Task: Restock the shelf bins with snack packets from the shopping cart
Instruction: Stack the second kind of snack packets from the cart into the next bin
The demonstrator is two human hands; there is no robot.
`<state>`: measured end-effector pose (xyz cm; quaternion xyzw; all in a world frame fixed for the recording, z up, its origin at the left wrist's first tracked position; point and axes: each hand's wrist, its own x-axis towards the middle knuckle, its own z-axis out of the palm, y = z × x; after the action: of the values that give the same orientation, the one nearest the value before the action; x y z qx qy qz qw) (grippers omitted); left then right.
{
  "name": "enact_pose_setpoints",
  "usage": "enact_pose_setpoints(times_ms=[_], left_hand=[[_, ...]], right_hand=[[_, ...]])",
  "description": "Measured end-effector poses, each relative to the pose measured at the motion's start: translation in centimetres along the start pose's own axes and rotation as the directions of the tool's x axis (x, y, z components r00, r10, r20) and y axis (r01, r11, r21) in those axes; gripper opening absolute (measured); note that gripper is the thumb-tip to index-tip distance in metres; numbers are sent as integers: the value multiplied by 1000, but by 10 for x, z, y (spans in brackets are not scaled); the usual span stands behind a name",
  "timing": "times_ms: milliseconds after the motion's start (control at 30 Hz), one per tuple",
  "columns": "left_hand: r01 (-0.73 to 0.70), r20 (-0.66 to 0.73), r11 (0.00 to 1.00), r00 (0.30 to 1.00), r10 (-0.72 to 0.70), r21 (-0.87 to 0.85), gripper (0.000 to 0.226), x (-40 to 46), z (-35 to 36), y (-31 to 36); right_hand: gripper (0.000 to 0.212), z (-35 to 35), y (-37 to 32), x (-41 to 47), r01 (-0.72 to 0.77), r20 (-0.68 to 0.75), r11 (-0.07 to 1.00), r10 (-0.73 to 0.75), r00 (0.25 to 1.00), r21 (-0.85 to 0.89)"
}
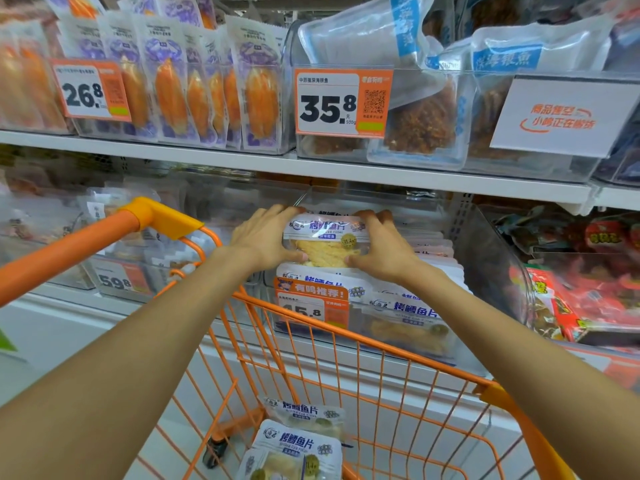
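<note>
Snack packets [294, 452] lying low in the orange shopping cart [346, 344], nearest. Farther on, one fish packet [323, 242] held flat between both hands, long axis left to right. Left hand [265, 237] and right hand [384, 245] each with grip clamped on an end, equally near. Directly beyond and below, the clear shelf bin [346, 199], already holding similar packets.

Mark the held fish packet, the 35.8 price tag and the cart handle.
held fish packet [323, 242], head view, on its clear window.
35.8 price tag [341, 102], head view, on its white panel.
cart handle [69, 249], head view, on the orange bar.
</note>
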<state>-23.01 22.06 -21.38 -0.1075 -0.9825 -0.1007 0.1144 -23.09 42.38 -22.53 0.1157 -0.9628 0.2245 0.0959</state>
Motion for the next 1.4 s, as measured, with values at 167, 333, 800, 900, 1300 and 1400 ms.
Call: enact_pose_setpoints(times_ms=[167, 333, 800, 900, 1300, 1400], left_hand=[[25, 54, 1000, 998, -25, -1, 90, 4, -1, 8], [41, 59, 994, 998, -35, -103, 87, 4, 2, 6], [64, -109, 968, 990, -93, -243, 75, -31, -14, 19], [42, -192, 954, 976, -103, -297, 56, -59, -26, 29], [194, 339, 950, 935, -103, -246, 15, -164, 7, 31], [157, 559, 988, 818, -134, 7, 14, -169, 38, 30]], right_hand=[[78, 0, 2, -2, -11, 1, 999, 11, 1000, -39], [78, 3, 5, -6, 13, 3, 1000, -13, 1000, 1], [58, -17, -1, -36, 48, -127, 995, -37, 991, 88], [41, -30, -5, -61, 123, -256, 983, -85, 963, 137], [19, 12, -4, -169, 131, 176, 969, -170, 970, 212], [22, 47, -1, -176, 28, 540, 999, -47, 841, 44]])
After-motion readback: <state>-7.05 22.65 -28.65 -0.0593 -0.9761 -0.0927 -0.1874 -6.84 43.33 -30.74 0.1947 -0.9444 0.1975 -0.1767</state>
